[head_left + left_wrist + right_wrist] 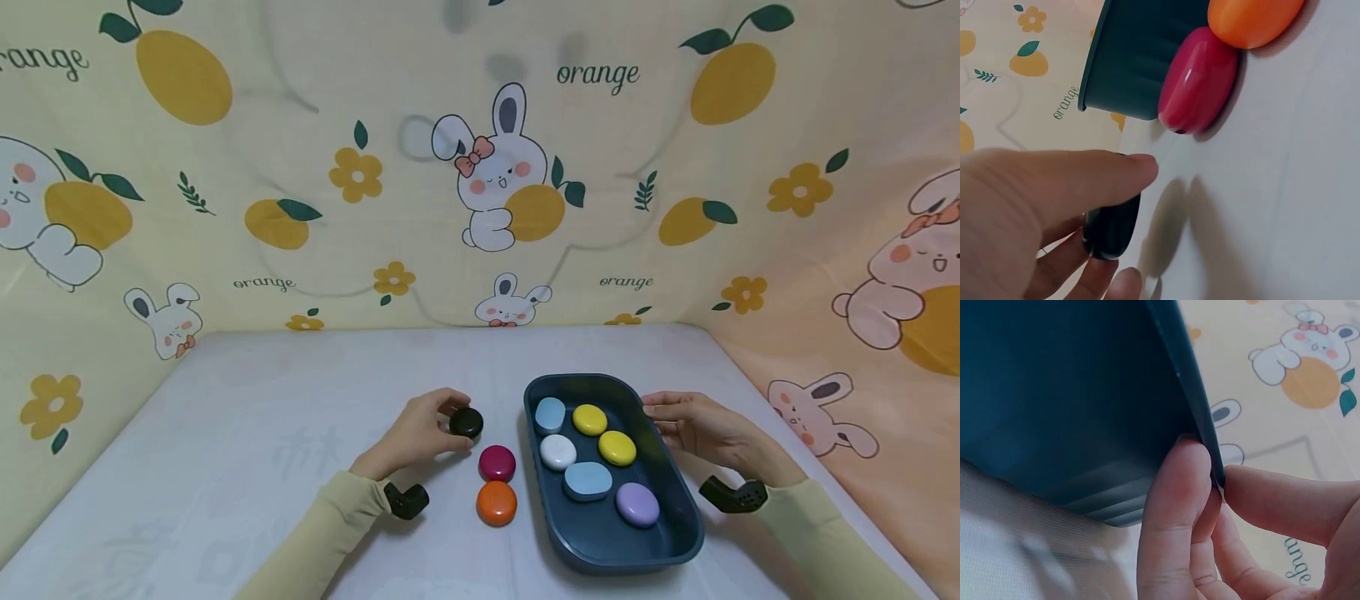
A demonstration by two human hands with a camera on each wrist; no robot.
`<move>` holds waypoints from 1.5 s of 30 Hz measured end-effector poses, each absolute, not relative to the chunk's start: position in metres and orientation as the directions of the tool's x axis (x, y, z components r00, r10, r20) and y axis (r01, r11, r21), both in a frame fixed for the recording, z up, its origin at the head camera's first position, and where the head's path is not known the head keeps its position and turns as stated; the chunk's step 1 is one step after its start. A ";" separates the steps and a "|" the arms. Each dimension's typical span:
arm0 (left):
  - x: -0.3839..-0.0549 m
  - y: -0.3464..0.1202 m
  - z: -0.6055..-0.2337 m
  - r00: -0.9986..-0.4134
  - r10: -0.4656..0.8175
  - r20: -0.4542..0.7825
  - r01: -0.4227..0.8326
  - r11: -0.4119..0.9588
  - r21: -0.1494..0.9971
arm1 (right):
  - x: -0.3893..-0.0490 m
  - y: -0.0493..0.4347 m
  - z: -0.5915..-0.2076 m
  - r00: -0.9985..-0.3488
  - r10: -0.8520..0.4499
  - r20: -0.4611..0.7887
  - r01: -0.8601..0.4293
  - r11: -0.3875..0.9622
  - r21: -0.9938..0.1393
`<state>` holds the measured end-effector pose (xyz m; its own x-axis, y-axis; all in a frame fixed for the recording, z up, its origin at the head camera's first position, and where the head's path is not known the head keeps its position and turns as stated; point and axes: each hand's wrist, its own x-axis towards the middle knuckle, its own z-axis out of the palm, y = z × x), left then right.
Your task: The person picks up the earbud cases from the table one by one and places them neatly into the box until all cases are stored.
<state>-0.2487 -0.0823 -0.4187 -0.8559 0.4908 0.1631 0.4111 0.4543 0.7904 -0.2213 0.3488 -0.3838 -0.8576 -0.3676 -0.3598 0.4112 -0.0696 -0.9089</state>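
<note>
Pinches the black disc (467, 422) between thumb and fingers of the left hand (423, 425), outside the dark teal tray (588, 533) and to the left of it, apparently just clear of the surface, judging by the separate shadow in the left wrist view. Grips the tray with the right hand (697, 429), thumb and finger closed on the rim near the far right corner.

Could slip from a light or off-centre pinch, being glossy and rounded, and then roll away over the flat cover. Could also knock the magenta disc (497, 463), near the left fingertips, and through it nudge the orange disc (497, 503), touching it or nearly so. Could bump the raised tray wall if moved sideways too low. Could twist or tip the tray by pulling on the rim at one corner only, and so send the two yellow pieces (617, 447), the white piece (558, 452), the two light blue pieces (588, 482) and the purple piece (638, 505) sliding into each other.

Rests all this on a white table cover (262, 417), woven-looking in the right wrist view, with faint grey marks towards the left. Faces a cream backdrop (420, 50) printed with rabbits, oranges, flowers and the word "orange", softly creased, meeting the table's back edge and turning peach along the right side
</note>
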 end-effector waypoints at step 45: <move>-0.204 -0.043 -0.368 -0.800 0.486 0.353 0.517 0.258 0.816 | -0.223 0.349 -0.381 -0.846 -0.372 -0.382 0.430 -0.052 -0.901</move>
<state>-0.2042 -0.0435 -0.3683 -0.7996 0.4855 0.3533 0.5171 0.2578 0.8162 -0.2226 0.3489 -0.3807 -0.8460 -0.3721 -0.3818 0.4297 -0.0521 -0.9015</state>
